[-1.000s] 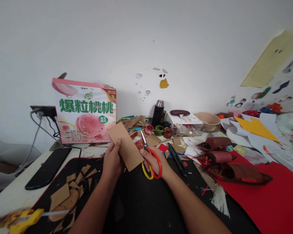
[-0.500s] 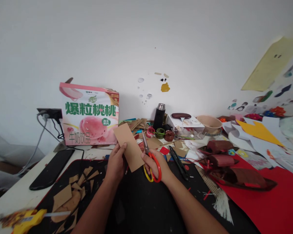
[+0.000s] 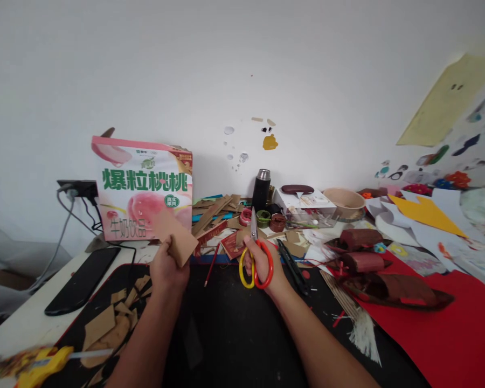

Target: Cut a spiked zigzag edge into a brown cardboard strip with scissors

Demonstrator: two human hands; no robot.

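Note:
My left hand [image 3: 170,272] is closed on a tan piece of cardboard [image 3: 180,240], which tilts up in front of the pink drink box [image 3: 145,188]. To its right, my right hand [image 3: 269,267] grips a pair of scissors [image 3: 262,269] with one red and one yellow handle loop. The blades point up and away from me and look closed. Cardboard and scissors are apart. Between the hands a red pencil [image 3: 212,265] lies at the far edge of the black mat [image 3: 230,334].
Cardboard scraps [image 3: 105,326] lie at left near a yellow glue gun [image 3: 44,366] and a black phone-like slab [image 3: 83,280]. Behind stand a thermos [image 3: 261,189] and paint jars [image 3: 262,218]. A utility knife [image 3: 293,267] and brown model boats [image 3: 400,291] lie at right.
My left hand has moved left with the cardboard, away from the scissors. My right hand has stayed close to its place, the scissors now pointing more upright. The red pencil has come into clearer view.

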